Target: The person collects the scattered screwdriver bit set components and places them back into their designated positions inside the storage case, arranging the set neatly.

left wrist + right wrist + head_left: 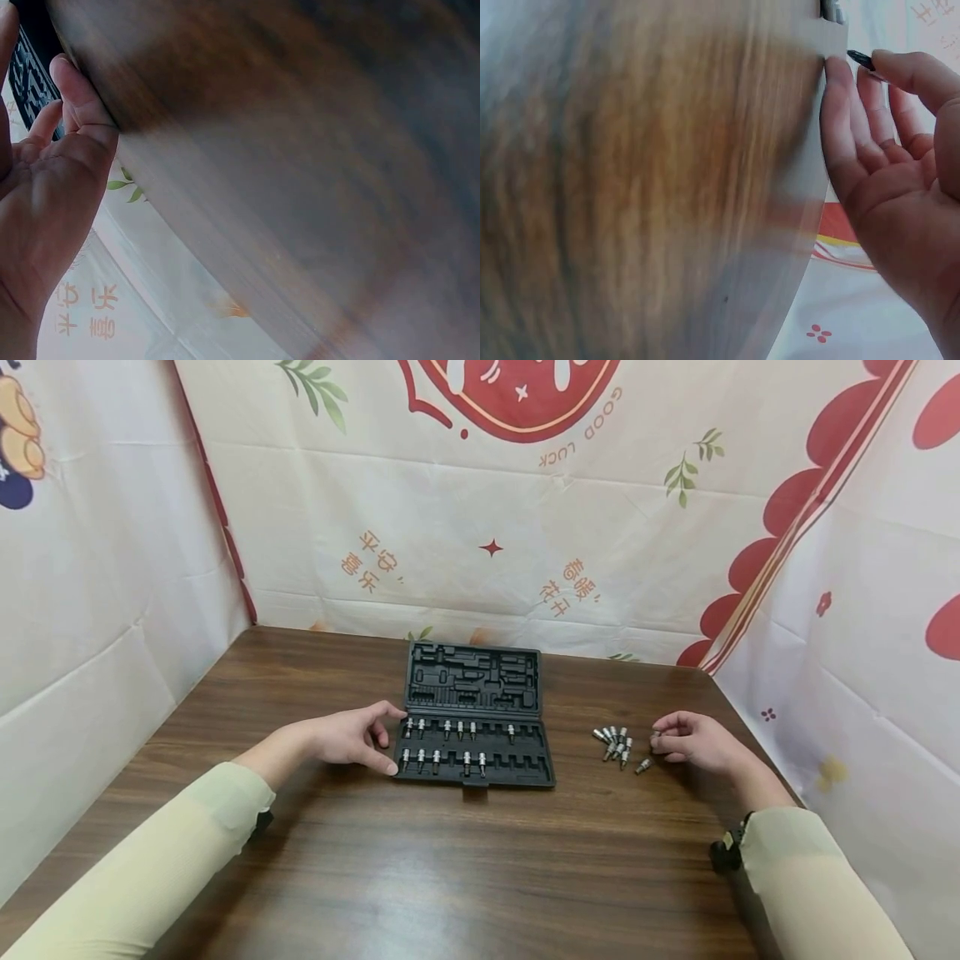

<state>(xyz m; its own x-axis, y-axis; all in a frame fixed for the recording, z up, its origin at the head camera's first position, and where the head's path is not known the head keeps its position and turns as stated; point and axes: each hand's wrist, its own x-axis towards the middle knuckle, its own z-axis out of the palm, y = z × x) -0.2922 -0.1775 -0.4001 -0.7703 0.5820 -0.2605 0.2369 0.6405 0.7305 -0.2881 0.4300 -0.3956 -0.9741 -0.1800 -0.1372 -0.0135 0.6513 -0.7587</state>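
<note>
A black socket-bit case [517, 752] lies unfolded on the table, its lid [474, 677] tilted back. Short silver bit sockets [467, 763] stand in two rows of its slots, with gaps among them. My left hand [348, 737] rests against the case's left side, thumb at the front corner and index finger near the hinge. To the right, my right hand [697, 742] pinches one bit socket between thumb and fingers; its dark tip [860, 58] shows in the right wrist view. Beside this hand lie a small heap of bit sockets [615, 742] and a single loose one [642, 766].
The brown wood-grain table [420, 868] runs up to a printed white cloth [465, 502] at the back, with cloth walls at left and right. The case's front latch [475, 782] points toward me.
</note>
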